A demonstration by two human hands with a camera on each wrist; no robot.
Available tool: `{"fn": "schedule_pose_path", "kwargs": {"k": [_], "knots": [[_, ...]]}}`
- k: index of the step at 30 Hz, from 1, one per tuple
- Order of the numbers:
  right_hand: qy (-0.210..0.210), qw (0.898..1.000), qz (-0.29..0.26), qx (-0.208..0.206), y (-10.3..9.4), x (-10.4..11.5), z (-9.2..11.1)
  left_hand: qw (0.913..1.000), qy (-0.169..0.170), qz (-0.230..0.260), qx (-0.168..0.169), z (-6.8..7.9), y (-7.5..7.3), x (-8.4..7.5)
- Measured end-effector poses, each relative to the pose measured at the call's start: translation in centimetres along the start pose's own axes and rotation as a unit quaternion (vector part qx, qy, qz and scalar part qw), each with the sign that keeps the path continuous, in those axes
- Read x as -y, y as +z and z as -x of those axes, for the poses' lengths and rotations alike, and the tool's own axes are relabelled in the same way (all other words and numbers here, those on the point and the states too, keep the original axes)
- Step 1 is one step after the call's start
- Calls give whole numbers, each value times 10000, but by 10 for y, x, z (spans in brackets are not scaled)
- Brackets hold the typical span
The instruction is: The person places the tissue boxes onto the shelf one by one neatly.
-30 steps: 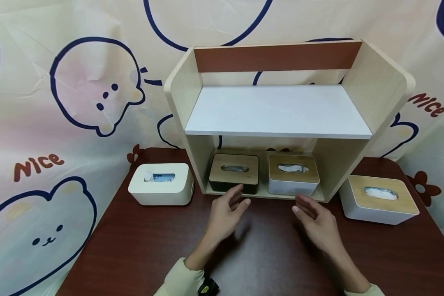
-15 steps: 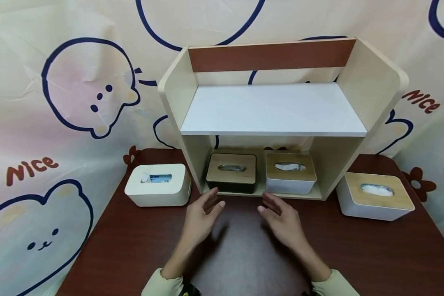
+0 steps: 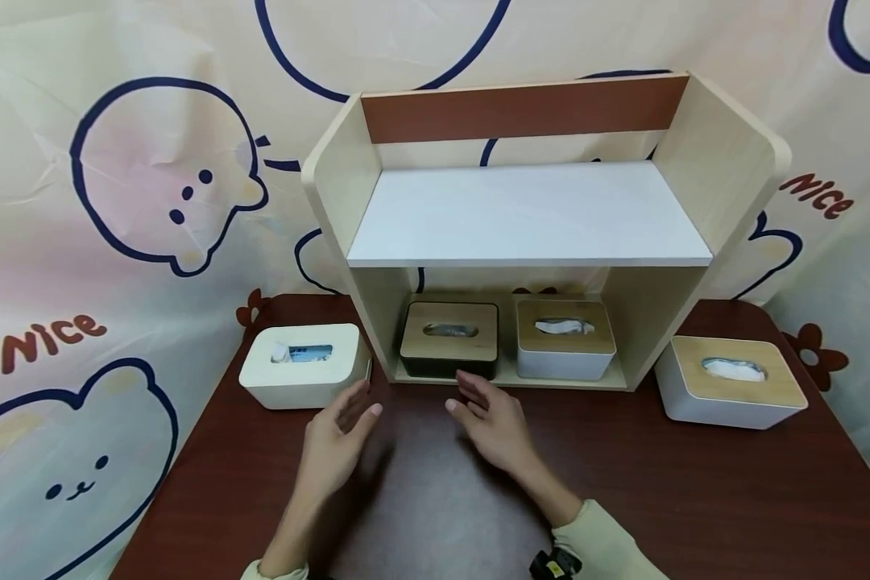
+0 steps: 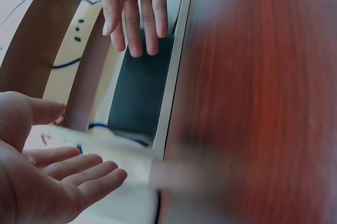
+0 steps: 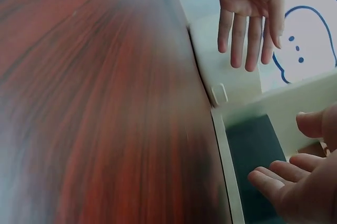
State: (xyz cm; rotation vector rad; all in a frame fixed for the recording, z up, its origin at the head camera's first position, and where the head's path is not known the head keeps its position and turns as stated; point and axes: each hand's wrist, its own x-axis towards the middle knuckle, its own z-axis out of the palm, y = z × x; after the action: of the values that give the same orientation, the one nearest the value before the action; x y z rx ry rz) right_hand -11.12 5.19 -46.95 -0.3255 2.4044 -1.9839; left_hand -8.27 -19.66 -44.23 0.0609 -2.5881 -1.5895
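Note:
In the head view my left hand (image 3: 333, 447) hovers at the front right corner of an all-white tissue box (image 3: 300, 379), palm turned inward and fingers loosely extended. My right hand (image 3: 495, 424) is held in front of the shelf's lower edge, near a black tissue box (image 3: 449, 340) with a wooden lid. Neither hand holds anything; the palms face each other across a gap, as the left wrist view also shows with the right hand (image 4: 141, 10) opposite. Beside the black box on the lower shelf sits a white tissue box with a wooden lid (image 3: 565, 342).
A two-tier desk shelf (image 3: 529, 217) with a white upper board stands at the back of the dark red-brown table (image 3: 420, 515). Another white tissue box with a wooden lid (image 3: 731, 382) stands right of the shelf. A cartoon-printed cloth (image 3: 152, 322) hangs behind.
Both hands have swept leftward, from in front of the two boxes on the shelf toward the all-white tissue box. The boxes have stayed in place; the view has shifted slightly.

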Motion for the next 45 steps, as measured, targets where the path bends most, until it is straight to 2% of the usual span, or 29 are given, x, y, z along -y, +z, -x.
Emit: {"fn": "schedule_pose_path", "kwargs": {"k": [6, 10, 16, 19, 23, 26, 31, 38, 42, 45], "knots": [[-79, 9996, 116, 262, 21, 1, -7, 9995, -153, -217, -185, 7, -26, 11], [-160, 9982, 258, 520, 34, 2, -13, 9972, -381, -435, -478, 9, -49, 18], [-208, 9960, 363, 792, 56, 2, -22, 9869, -965, -735, -1059, 10, -82, 27], [-160, 9950, 386, 908, 68, 2, -25, 9800, -1286, -831, -1274, 9, -93, 31], [-137, 9937, 366, 1048, 83, 4, -30, 9742, -1498, -879, -1439, 3, -106, 40], [-146, 9932, 324, 1106, 93, 4, -34, 9742, -1574, -861, -1367, -4, -113, 48], [-108, 9925, 543, 1092, 109, -4, -39, 9768, -1694, -843, -1007, -14, -121, 61], [-297, 9913, 811, 989, 119, -5, -46, 9794, -1724, -852, -619, -26, -121, 72], [-153, 9909, 882, 1008, 123, 2, -54, 9812, -1642, -923, -417, -34, -121, 74], [-59, 9899, 959, 1045, 126, 6, -59, 9836, -1536, -852, -416, -39, -120, 75]]}}
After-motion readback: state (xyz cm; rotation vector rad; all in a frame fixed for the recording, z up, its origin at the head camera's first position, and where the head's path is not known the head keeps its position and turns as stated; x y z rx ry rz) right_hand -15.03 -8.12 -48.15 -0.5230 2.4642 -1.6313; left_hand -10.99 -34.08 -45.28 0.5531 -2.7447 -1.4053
